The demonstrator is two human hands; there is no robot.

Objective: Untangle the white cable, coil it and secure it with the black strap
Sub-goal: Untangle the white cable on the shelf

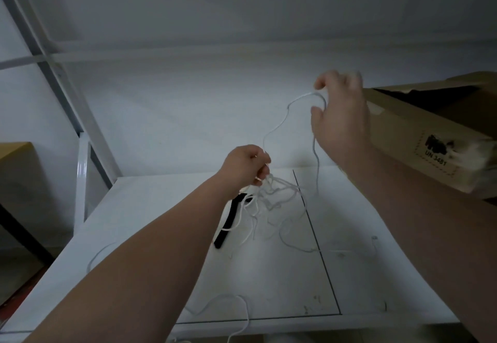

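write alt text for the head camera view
Two bare hands untangle a white cable over a white table: the left hand grips the knotted bunch, the right hand, higher, pinches a loop rising from it. A black strap lies beneath; a cardboard box sits at right.

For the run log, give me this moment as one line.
stage: untangling | left hand: grips tangled white cable | right hand: holds raised loop | black strap: on table, unused | coil: not started
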